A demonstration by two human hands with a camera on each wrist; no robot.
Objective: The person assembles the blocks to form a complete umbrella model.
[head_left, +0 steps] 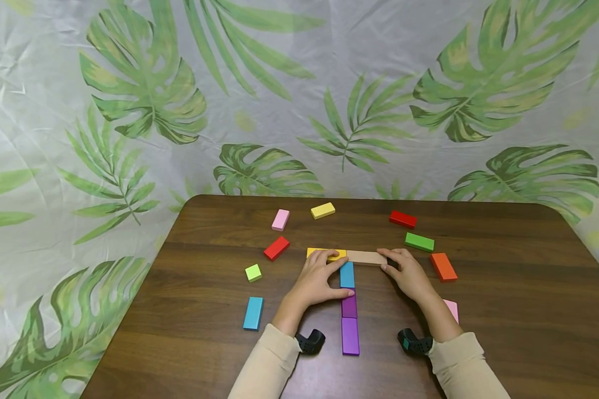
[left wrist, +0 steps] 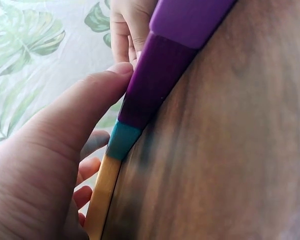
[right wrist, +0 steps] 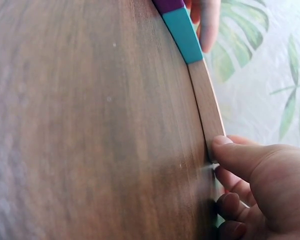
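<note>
Colored blocks form a T on the brown table. Its top bar joins a yellow block [left wrist: 103, 192] and a plain wooden block [head_left: 364, 257]. Down the stem run a blue block [head_left: 346, 275], a dark purple block [head_left: 349, 307] and a lighter purple block [head_left: 350, 336]. My left hand [head_left: 318, 280] spreads over the yellow block, its fingertips along the bar and its thumb touching the dark purple block. At the bar's right end, my right hand [head_left: 408, 277] pinches the plain wooden block between thumb and fingers.
Loose blocks lie around the T. On the left are a blue block [head_left: 253, 313], a lime cube [head_left: 253, 272] and a red block [head_left: 277, 248]. On the right lie a green block [head_left: 420, 241] and an orange block [head_left: 443, 267]. A leaf-patterned cloth [head_left: 279, 111] hangs behind the table.
</note>
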